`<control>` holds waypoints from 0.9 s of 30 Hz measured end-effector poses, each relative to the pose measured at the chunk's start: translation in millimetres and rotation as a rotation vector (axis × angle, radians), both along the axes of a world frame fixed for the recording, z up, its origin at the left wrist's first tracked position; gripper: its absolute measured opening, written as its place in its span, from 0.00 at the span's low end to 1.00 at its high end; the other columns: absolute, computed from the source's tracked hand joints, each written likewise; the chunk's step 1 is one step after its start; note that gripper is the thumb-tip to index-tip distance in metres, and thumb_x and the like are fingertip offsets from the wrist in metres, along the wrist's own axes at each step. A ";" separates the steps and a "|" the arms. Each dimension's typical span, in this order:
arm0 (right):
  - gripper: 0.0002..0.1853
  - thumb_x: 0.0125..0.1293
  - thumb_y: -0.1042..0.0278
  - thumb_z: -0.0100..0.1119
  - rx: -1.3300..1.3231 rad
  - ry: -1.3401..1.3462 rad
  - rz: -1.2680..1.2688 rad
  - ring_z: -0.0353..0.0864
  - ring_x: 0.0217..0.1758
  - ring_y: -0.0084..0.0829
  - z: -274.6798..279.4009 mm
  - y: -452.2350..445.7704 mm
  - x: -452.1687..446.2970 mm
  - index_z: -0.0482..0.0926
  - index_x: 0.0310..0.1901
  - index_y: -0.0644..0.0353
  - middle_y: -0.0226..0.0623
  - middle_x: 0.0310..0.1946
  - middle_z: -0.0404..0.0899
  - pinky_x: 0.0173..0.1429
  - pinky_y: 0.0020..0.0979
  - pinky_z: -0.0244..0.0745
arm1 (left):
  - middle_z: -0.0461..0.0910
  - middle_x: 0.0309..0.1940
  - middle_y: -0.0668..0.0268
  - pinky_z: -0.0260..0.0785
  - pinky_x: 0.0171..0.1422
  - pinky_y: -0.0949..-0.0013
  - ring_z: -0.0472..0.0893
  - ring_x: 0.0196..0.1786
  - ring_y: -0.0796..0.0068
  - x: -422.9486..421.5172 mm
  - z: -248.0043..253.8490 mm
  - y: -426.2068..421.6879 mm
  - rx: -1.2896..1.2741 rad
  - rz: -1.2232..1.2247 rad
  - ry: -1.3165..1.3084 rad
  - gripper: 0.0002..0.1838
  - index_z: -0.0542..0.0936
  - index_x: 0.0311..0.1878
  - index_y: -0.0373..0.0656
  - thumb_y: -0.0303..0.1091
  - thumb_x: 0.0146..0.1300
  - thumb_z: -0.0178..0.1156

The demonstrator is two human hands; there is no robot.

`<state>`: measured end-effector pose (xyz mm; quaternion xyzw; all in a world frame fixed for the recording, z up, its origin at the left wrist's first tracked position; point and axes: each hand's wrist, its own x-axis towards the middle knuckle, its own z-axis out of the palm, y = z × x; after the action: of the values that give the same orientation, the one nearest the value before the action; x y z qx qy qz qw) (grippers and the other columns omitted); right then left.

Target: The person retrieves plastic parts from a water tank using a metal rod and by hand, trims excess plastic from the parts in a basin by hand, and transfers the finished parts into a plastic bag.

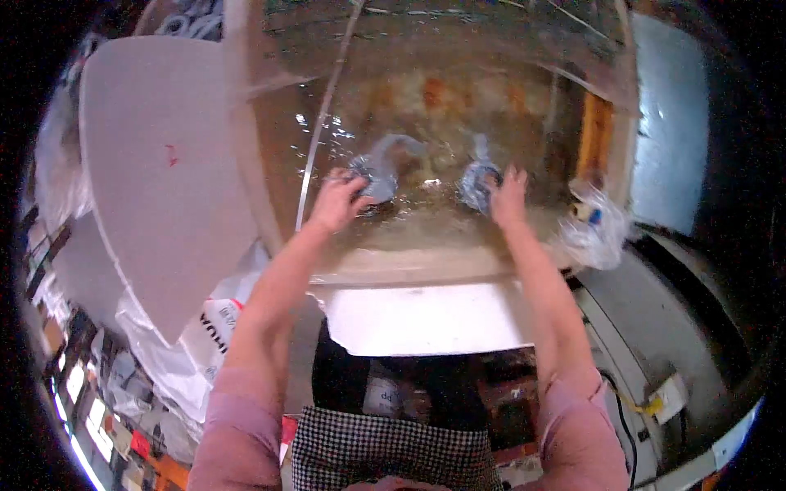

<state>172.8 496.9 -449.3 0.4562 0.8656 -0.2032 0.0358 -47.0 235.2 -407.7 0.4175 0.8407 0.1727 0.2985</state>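
Observation:
Both my hands reach over a water-filled tank (417, 266). My left hand (340, 200) has its fingers curled onto the left side of a bluish-grey curved piece (381, 176), which arcs up and right at the water surface. My right hand (509, 198) grips the right side of a second bluish-grey piece (475, 186), rounded below with a narrow stem pointing away from me. Blur and water glare hide what exactly the two pieces are. They lie apart from each other, with rippled water between them.
A thin pale strip (329, 98) crosses the tank's left part. A large light board (160, 155) stands to the left. On the right rim lies a clear plastic bag (596, 233) with small fittings. A white sheet (426, 319) hangs at the front edge.

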 end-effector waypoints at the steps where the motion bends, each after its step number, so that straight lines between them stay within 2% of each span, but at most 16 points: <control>1: 0.29 0.54 0.60 0.58 0.018 -0.025 -0.013 0.64 0.58 0.54 15.2 -2.8 5.6 0.65 0.55 0.68 0.56 0.56 0.64 0.61 0.46 0.59 | 0.74 0.48 0.56 0.57 0.62 0.56 0.68 0.54 0.51 0.1 -4.8 -0.2 0.040 -0.067 0.057 0.19 0.76 0.42 0.45 0.46 0.51 0.62; 3: 0.27 0.50 0.63 0.59 0.086 0.017 0.361 0.62 0.57 0.52 39.9 -9.5 16.0 0.66 0.51 0.66 0.52 0.54 0.63 0.60 0.46 0.58 | 0.72 0.49 0.58 0.57 0.60 0.54 0.67 0.55 0.53 5.9 -3.9 3.6 -0.003 -0.077 0.099 0.20 0.75 0.42 0.46 0.46 0.48 0.64; 6: 0.24 0.46 0.67 0.61 0.077 0.159 0.465 0.63 0.54 0.47 41.3 -19.2 33.6 0.66 0.46 0.64 0.48 0.48 0.65 0.58 0.44 0.60 | 0.70 0.50 0.58 0.56 0.59 0.52 0.65 0.55 0.53 9.2 4.2 13.9 -0.032 -0.150 0.103 0.20 0.75 0.42 0.47 0.47 0.48 0.64; 8: 0.24 0.46 0.69 0.62 0.055 0.225 0.408 0.63 0.54 0.47 33.4 -15.5 34.9 0.66 0.45 0.64 0.47 0.48 0.65 0.57 0.44 0.61 | 0.68 0.50 0.57 0.55 0.59 0.50 0.64 0.56 0.52 13.8 3.3 16.5 -0.079 -0.208 0.070 0.20 0.75 0.43 0.48 0.48 0.50 0.64; 10: 0.23 0.46 0.70 0.63 0.032 0.287 0.352 0.63 0.54 0.47 29.4 -11.6 31.5 0.65 0.44 0.64 0.47 0.48 0.65 0.55 0.43 0.62 | 0.68 0.48 0.58 0.56 0.56 0.51 0.65 0.54 0.55 23.3 0.4 17.2 0.045 -0.184 0.201 0.20 0.75 0.42 0.48 0.47 0.48 0.64; 12: 0.22 0.46 0.72 0.65 0.069 0.317 0.240 0.66 0.50 0.46 27.1 -8.1 29.7 0.67 0.43 0.62 0.45 0.47 0.66 0.53 0.41 0.64 | 0.69 0.48 0.58 0.56 0.55 0.51 0.65 0.54 0.55 31.8 -1.9 18.3 0.028 -0.163 0.203 0.20 0.75 0.43 0.48 0.47 0.49 0.64; 14: 0.21 0.47 0.71 0.64 0.149 0.282 0.261 0.68 0.48 0.46 27.9 -3.8 28.1 0.69 0.43 0.61 0.44 0.47 0.67 0.53 0.41 0.64 | 0.71 0.48 0.63 0.55 0.55 0.52 0.66 0.55 0.60 37.4 -3.7 20.3 -0.021 -0.098 0.237 0.21 0.73 0.46 0.52 0.45 0.49 0.64; 16: 0.20 0.47 0.70 0.64 0.230 0.254 0.288 0.69 0.47 0.46 24.4 1.9 27.2 0.70 0.43 0.60 0.43 0.47 0.68 0.52 0.40 0.65 | 0.72 0.48 0.63 0.55 0.55 0.53 0.65 0.55 0.61 38.1 -0.8 25.5 -0.056 -0.101 0.215 0.22 0.73 0.47 0.52 0.45 0.49 0.64; 18: 0.20 0.48 0.71 0.64 -0.070 0.245 0.179 0.70 0.48 0.44 21.5 8.5 30.0 0.72 0.45 0.56 0.41 0.48 0.70 0.53 0.38 0.65 | 0.72 0.48 0.63 0.56 0.55 0.54 0.65 0.55 0.62 42.6 0.8 29.6 -0.098 -0.097 0.195 0.23 0.72 0.48 0.52 0.46 0.49 0.64; 19: 0.20 0.48 0.71 0.64 -0.076 0.253 0.184 0.70 0.48 0.44 15.2 11.9 32.4 0.72 0.45 0.56 0.41 0.48 0.70 0.53 0.38 0.65 | 0.72 0.47 0.64 0.56 0.56 0.56 0.66 0.55 0.63 43.5 0.2 31.4 -0.126 -0.131 0.245 0.24 0.72 0.48 0.51 0.47 0.49 0.64; 21: 0.29 0.44 0.69 0.68 0.028 0.311 0.244 0.69 0.52 0.44 4.7 16.2 37.2 0.69 0.52 0.54 0.41 0.54 0.66 0.53 0.39 0.65 | 0.73 0.47 0.65 0.57 0.57 0.59 0.66 0.55 0.64 44.0 4.8 37.8 -0.193 -0.197 0.270 0.28 0.72 0.51 0.51 0.49 0.46 0.65; 22: 0.29 0.44 0.69 0.68 0.024 0.313 0.247 0.69 0.52 0.44 17.0 14.5 30.9 0.69 0.52 0.54 0.41 0.54 0.66 0.53 0.39 0.65 | 0.73 0.47 0.65 0.57 0.57 0.59 0.66 0.55 0.64 46.1 4.2 37.7 -0.197 -0.194 0.271 0.28 0.72 0.51 0.51 0.49 0.46 0.65; 24: 0.41 0.39 0.68 0.71 0.270 0.000 0.296 0.66 0.56 0.47 44.7 15.6 21.7 0.63 0.59 0.52 0.40 0.60 0.60 0.54 0.45 0.66 | 0.74 0.46 0.64 0.57 0.57 0.59 0.67 0.55 0.64 49.1 2.1 38.3 -0.218 -0.230 0.248 0.27 0.73 0.50 0.50 0.48 0.46 0.65; 25: 0.47 0.36 0.68 0.73 0.292 -0.037 0.275 0.63 0.58 0.51 48.8 15.2 17.3 0.58 0.62 0.49 0.43 0.62 0.55 0.54 0.51 0.65 | 0.71 0.52 0.60 0.53 0.61 0.54 0.63 0.60 0.59 49.6 0.3 38.2 -0.318 -0.266 0.192 0.29 0.73 0.53 0.48 0.53 0.50 0.61; 26: 0.47 0.36 0.68 0.73 0.290 -0.037 0.275 0.63 0.58 0.51 47.5 14.3 15.3 0.58 0.62 0.49 0.43 0.62 0.55 0.54 0.51 0.65 | 0.71 0.52 0.60 0.53 0.61 0.54 0.63 0.60 0.59 50.6 -1.1 37.0 -0.319 -0.266 0.191 0.29 0.73 0.53 0.48 0.53 0.50 0.61; 27: 0.47 0.37 0.69 0.73 0.191 -0.070 0.169 0.63 0.59 0.51 42.9 14.7 12.8 0.58 0.62 0.48 0.46 0.62 0.55 0.55 0.51 0.65 | 0.71 0.52 0.59 0.53 0.61 0.53 0.63 0.60 0.59 51.1 -2.4 34.9 -0.284 -0.254 0.192 0.28 0.74 0.52 0.48 0.53 0.50 0.61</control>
<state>185.6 511.6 -406.4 0.3898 0.9146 -0.1002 0.0393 4.1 270.1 -410.1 0.4886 0.8217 -0.0269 0.2921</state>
